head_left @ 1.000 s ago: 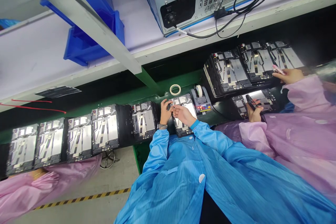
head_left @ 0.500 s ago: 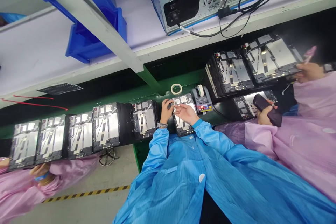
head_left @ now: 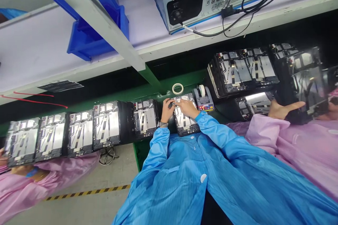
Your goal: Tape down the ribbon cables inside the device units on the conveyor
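Observation:
An opened tablet (head_left: 186, 123) with bare silvery and black inner parts lies flat in front of me. My left hand (head_left: 167, 110) has its bent fingers closed around the tablet's upper left edge. From the right, my right hand (head_left: 188, 108) reaches over the upper part of the tablet, fingers curled and index fingertip down by the left fingertips. Anything small between those fingertips is hidden. Just behind the tablet is a roll of tape (head_left: 177, 88). A tape dispenser (head_left: 203, 99) with a white roll stands at its right.
Stacks of opened tablets stand left (head_left: 107, 126) and right (head_left: 235, 72) along the bench. A co-worker in pink (head_left: 303, 140) handles tablets at right; another's sleeve (head_left: 52, 179) shows at left. Overhead are a shelf (head_left: 153, 51), computer case (head_left: 185, 5) and blue bins (head_left: 97, 38).
My right hand has come down from a raised pinch onto the tablet's upper left part. My left hand stays put. At right, the co-worker's hands and tablets have shifted.

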